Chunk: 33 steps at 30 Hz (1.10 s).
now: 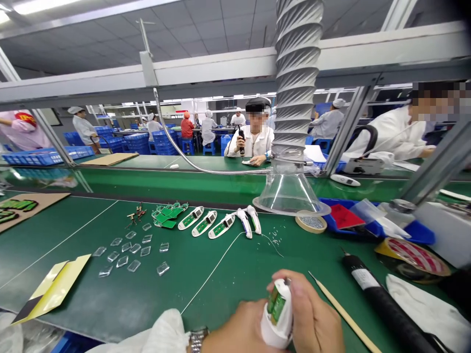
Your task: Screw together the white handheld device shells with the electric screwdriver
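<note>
My left hand (pixel 235 333), a watch on its wrist, and my right hand (pixel 312 316) both grip a white plastic casing (pixel 274 333) at the bottom of the view. A green circuit board (pixel 276 305) sits in its open side. Just right of my right hand lies a thin wooden stick (pixel 344 314), and beyond it a black soldering iron (pixel 382 304). A thin white wire (pixel 217 272) runs across the green mat. Farther off lie several white casings with green boards (pixel 204 223) and several transparent plastic pieces (pixel 132 250).
A transparent fume hood (pixel 287 193) on a ribbed duct stands ahead on the green bench (pixel 73 255). To the right are tape rolls (pixel 412 262) and a blue tray (pixel 371 223). A co-worker (pixel 253 139) sits opposite, holding a black tool. Blue crates and other workers fill the background.
</note>
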Each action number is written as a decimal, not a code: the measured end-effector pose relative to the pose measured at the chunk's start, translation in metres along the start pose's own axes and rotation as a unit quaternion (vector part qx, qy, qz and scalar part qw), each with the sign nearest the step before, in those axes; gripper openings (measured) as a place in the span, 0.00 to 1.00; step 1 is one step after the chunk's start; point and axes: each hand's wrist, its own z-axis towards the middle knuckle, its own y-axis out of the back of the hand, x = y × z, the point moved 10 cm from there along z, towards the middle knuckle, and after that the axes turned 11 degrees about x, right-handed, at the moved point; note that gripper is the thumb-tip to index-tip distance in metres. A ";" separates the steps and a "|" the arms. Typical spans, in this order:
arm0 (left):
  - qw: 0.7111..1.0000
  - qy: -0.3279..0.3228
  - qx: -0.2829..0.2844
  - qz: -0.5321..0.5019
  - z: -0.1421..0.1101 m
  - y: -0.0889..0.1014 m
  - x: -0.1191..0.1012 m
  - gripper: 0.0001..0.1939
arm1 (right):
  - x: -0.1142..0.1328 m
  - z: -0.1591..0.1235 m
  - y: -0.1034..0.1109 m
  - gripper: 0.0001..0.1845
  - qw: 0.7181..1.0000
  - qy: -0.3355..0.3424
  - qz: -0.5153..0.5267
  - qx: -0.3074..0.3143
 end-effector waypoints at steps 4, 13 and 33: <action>0.990 0.048 -0.048 0.127 -0.015 0.028 0.000 0.13 | 0.006 0.006 0.004 0.13 0.986 0.088 -0.127 0.060; 0.880 0.009 -0.210 0.426 -0.058 0.134 -0.028 0.17 | -0.071 -0.003 0.025 0.18 0.989 -0.137 0.053 -0.011; 0.830 -0.026 -0.260 0.493 -0.092 0.162 -0.040 0.20 | 0.017 -0.055 0.039 0.17 0.954 0.202 -0.168 -0.146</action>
